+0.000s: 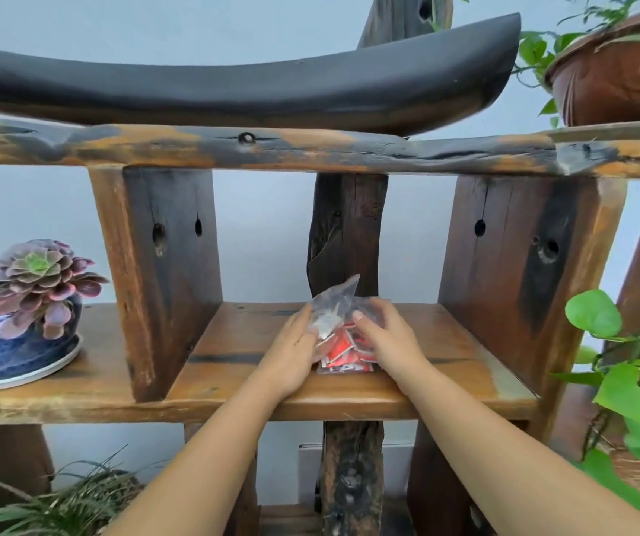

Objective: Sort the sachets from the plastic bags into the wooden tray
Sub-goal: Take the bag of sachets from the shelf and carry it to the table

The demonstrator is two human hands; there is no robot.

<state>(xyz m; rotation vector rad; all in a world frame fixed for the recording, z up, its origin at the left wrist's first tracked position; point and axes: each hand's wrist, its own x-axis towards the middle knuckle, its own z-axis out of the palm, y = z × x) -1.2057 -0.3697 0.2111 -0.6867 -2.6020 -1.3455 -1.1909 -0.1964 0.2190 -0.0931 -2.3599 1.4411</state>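
Hands, left (295, 352) and right (388, 338), clasping plastic bags (335, 315) of red sachets (343, 352), bag corner pointing up, near shelf (446, 381) front edge, bare wood either side.

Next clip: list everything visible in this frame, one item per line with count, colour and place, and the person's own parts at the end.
plastic bags: at least one, clear, on the middle shelf between both hands
sachets: many, red and white, inside the plastic
wooden shelf unit: one, brown with black patches, fills the frame
curved wooden piece: one, black, on top of the upper board
succulent: one, purple and green, left on the shelf
blue pot: one, on a white saucer, holds the succulent
brown planter: one, upper right
leafy vine: green, right edge
grass-like plant: green, lower left
left hand: grip on the bag's left side
right hand: grip on the bag's right side
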